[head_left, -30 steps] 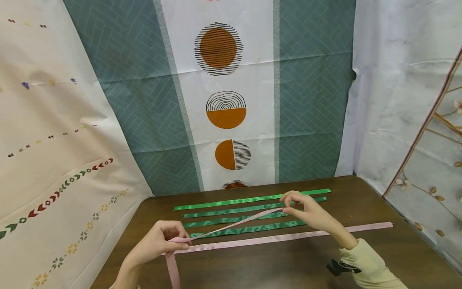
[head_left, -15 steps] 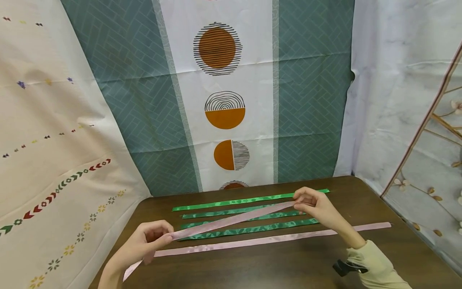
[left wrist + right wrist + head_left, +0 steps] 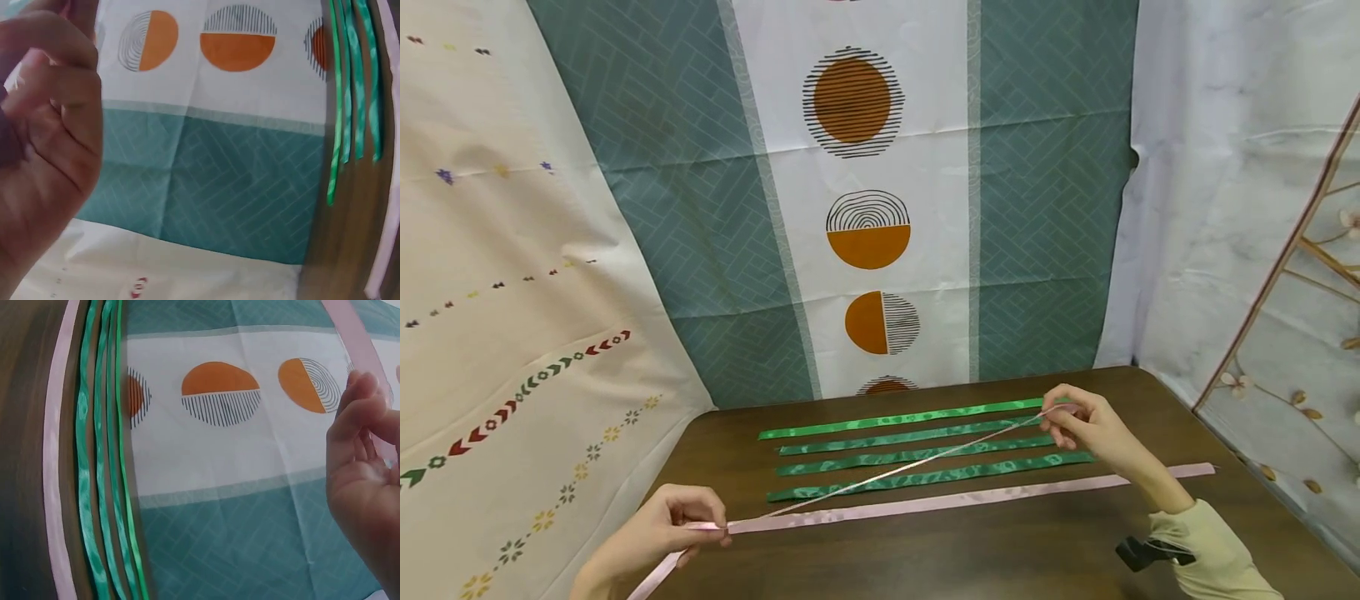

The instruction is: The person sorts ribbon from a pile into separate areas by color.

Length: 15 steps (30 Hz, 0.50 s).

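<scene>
A pink satin ribbon (image 3: pixel 361 344) stretches above the table between my two hands, nearly edge-on in the head view. At the lower left, my left hand (image 3: pixel 662 533) pinches it between thumb and fingers, and its loose tail (image 3: pixel 656 577) hangs down toward me. My right hand (image 3: pixel 1093 429) pinches the other part, higher up and over the right ends of the green ribbons. Below the held length, a second pink ribbon (image 3: pixel 925 505) lies straight across the table. In the left wrist view, the left fingertips are partly cut off by the frame.
Behind the pink ribbon on the brown table (image 3: pixel 925 558) lie a bright green ribbon (image 3: pixel 895 419) and three darker green ribbons (image 3: pixel 940 476), roughly parallel. A patterned cloth (image 3: pixel 1045 250) hangs at the back, with more cloth on both sides. A black strap (image 3: pixel 1150 553) circles the right sleeve.
My hands have moved apart, the left leftward and down, the right rightward and slightly up. The held ribbon has been drawn out longer and has turned edge-on.
</scene>
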Motion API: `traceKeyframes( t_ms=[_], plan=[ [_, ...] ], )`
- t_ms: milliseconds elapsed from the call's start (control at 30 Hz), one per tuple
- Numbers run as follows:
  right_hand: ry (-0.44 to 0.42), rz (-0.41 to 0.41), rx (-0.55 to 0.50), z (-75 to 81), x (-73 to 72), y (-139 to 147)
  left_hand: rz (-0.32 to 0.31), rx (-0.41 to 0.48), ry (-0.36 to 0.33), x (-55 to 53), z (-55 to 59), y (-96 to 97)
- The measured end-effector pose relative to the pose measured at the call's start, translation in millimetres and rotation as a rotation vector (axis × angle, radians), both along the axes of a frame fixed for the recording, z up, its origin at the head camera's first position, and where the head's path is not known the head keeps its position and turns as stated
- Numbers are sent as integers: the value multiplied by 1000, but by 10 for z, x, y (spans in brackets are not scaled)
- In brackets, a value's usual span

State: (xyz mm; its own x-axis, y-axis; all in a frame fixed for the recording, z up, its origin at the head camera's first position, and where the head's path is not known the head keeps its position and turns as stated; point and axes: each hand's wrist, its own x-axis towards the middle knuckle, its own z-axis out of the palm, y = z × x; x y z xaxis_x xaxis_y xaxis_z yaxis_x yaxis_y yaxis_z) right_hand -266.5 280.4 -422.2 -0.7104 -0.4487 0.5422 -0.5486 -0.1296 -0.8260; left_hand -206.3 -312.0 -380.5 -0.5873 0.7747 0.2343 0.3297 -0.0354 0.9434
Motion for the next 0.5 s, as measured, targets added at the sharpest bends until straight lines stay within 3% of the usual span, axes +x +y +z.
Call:
traceKeyframes(
  t_ms=[133,267,367,433,500],
  plan=[
    [-46,164,-122,-16,1,6,-67,74,5,-39,-84,-37],
    [-104,246,-178,-19,2,0,-120,104,73,-92,-161,-63],
    [-79,340,-218,-20,-23,3,-160,108,61,-121,-180,-68],
    [-75,354,-231,-21,-33,11,-120,83,20,-118,-174,-58],
    [-88,257,-206,-20,-28,18,-35,23,24,-116,-169,-37]
  ],
)
